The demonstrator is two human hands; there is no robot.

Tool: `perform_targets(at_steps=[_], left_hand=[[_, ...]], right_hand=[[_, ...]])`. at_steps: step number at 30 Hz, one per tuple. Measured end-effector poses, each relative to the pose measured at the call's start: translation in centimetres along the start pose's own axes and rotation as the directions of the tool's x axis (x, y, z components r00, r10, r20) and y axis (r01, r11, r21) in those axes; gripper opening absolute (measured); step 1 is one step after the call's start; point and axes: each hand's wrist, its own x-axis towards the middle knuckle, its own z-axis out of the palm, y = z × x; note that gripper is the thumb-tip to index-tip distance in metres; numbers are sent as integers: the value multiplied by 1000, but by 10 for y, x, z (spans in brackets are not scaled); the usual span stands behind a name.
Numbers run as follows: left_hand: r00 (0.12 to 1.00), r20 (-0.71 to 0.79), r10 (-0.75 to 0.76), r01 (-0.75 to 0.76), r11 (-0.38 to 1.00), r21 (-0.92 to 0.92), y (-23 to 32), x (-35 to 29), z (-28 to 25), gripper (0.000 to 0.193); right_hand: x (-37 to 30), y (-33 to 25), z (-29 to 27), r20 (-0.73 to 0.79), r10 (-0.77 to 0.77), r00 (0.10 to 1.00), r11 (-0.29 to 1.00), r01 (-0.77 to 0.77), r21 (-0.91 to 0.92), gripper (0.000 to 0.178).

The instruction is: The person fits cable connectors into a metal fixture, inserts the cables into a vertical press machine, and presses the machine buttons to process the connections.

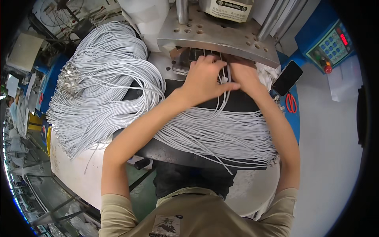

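Note:
My left hand (205,77) is at the front of a metal mold (182,68) beneath the press plate (221,33). Its fingers bend over the mold, and its thumb stretches out to the right, apart from them. White cables (228,93) loop down past this thumb toward a pile below. My right hand (242,73) reaches under the plate's right side; its fingers are hidden there, so what they hold cannot be seen. Under my forearms a thick layer of white cables (213,132) lies across a black work surface (173,152).
A large heap of white cables (106,51) with metal ends is at the left. On the right are a phone (288,78), red-handled scissors (291,103) and a blue control box (329,45) with a red button. Steel posts (182,12) rise from the plate.

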Motion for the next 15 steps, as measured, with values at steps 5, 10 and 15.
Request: perform_targets(at_steps=[5,10,15], left_hand=[[966,241,92,-25,963,-267,91,-56,-36,53],[864,330,381,-120,791,-599,159,-140,-49,43],[740,454,496,-111,756,-645,170,-208,-62,37]], right_hand=[[-6,-4,5,-1,26,1000,990,-26,-138,49],[2,6,-10,-30,-42,999,989,37,-141,56],[-49,-48,-72,298,11,954,995,-41,95,66]])
